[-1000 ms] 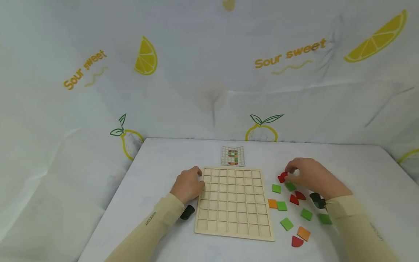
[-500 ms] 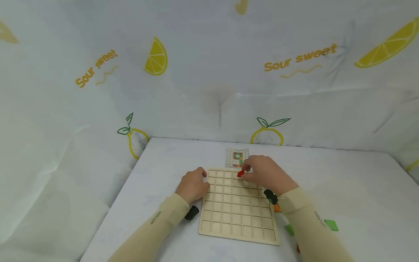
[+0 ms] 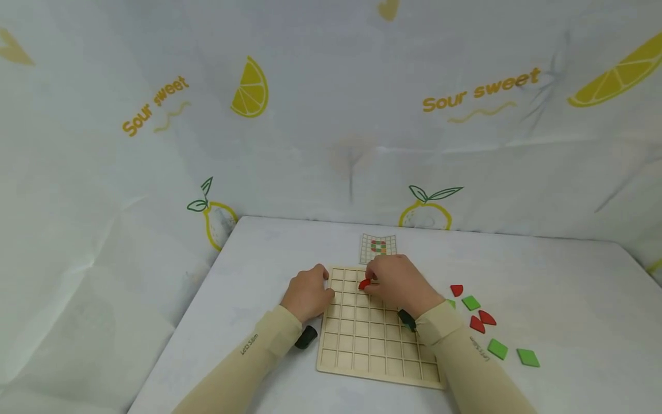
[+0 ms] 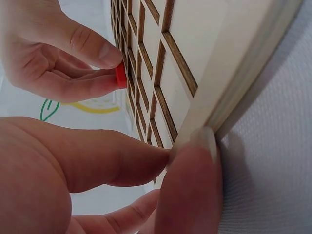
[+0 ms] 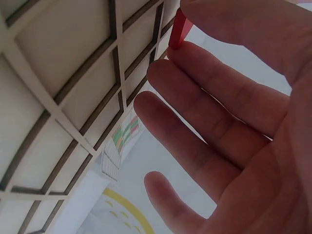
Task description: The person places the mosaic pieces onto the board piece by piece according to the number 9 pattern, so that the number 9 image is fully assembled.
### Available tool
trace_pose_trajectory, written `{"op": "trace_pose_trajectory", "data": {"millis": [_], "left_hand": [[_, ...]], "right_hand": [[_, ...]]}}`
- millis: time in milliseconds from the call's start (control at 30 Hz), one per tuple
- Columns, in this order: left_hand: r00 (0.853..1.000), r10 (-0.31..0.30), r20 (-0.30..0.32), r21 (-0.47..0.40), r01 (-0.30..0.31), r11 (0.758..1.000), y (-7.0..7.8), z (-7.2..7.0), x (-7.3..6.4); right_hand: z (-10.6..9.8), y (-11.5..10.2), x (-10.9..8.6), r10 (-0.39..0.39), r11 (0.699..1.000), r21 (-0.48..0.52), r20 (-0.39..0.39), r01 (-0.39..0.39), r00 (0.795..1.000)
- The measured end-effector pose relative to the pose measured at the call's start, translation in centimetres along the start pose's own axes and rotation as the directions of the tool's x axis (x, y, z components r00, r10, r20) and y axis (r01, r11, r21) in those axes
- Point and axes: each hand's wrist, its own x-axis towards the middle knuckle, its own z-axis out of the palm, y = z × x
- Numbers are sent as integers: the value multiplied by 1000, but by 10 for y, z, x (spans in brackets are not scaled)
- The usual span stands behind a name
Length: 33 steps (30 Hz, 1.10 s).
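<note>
A pale wooden grid board (image 3: pixel 377 339) lies in the middle of the white table. My left hand (image 3: pixel 316 286) holds its far left corner; in the left wrist view a thumb (image 4: pixel 192 185) and a finger press on the board's edge (image 4: pixel 229 83). Over the board's far rows my right hand (image 3: pixel 373 281) pinches a small red piece (image 3: pixel 364 283) between thumb and forefinger. The right wrist view shows that red piece (image 5: pixel 178 30) held on edge just above the board's cells (image 5: pixel 63 73), with the other fingers (image 5: pixel 209 126) spread straight.
A small pattern card (image 3: pixel 379 247) with red and green squares lies just beyond the board. Loose red pieces (image 3: pixel 456 290) and green pieces (image 3: pixel 497 348) are scattered on the table (image 3: pixel 558 299) right of the board. A lemon-print cloth (image 3: pixel 331 115) hangs behind and at both sides.
My right hand lifted a red piece from the pile on the right and carried it left over the board's far rows. The left hand stayed on the board's corner.
</note>
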Motion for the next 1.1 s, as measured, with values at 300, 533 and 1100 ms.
{"op": "trace_pose_trajectory", "data": {"millis": [300,533,1100], "left_hand": [[1000,0,-1,8,0,1000,2,1,2],[1000,-1,-5,10,1,1000,2,1,2],[1000,5,-7,11,-5,1000,2,2,1]], "right_hand": [[5,0,1,-15,999,-30,5,15,1000],[2,-1,-1,-17,1000,-24,0,17,1000],[3,-2,-1,-23,1000,-16,-3,23,1000]]}}
